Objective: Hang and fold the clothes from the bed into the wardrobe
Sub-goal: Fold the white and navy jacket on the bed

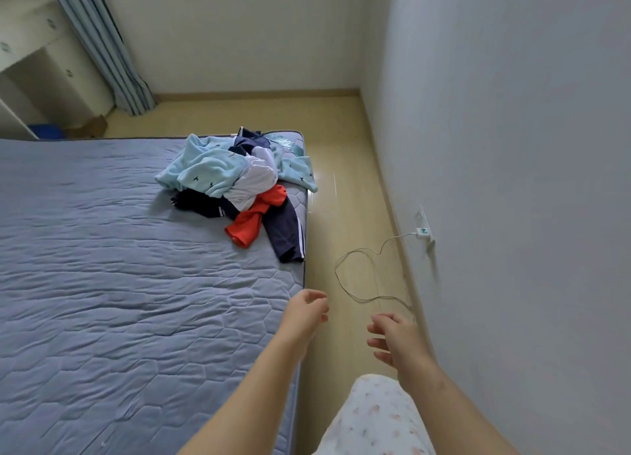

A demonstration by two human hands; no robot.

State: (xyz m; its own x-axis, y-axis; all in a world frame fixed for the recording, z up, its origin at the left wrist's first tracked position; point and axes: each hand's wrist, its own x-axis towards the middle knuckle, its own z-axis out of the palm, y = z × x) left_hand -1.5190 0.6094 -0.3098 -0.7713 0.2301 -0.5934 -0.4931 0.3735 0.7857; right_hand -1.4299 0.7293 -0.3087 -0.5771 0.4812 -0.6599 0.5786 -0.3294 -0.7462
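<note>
Both bare forearms are stretched forward from the near edge of the view, side by side and slightly apart. The left hand (306, 309) is held above the right edge of the bed (102, 249), its fingers loosely curled inward with nothing held. The right hand (392, 335) is held over the floor strip (355, 188) between bed and wall, palm turned to the left, fingers relaxed, bent and a little spread, also with nothing in them. The pile of clothes (239, 185) is seen at the far right corner of the bed, well apart from both hands: a light blue garment (205, 171), a white garment (254, 178), a red garment (254, 220) and navy striped trousers (285, 236). A thin cable (358, 249) is looped on the floor, led to a plug (423, 232) on the right wall.
</note>
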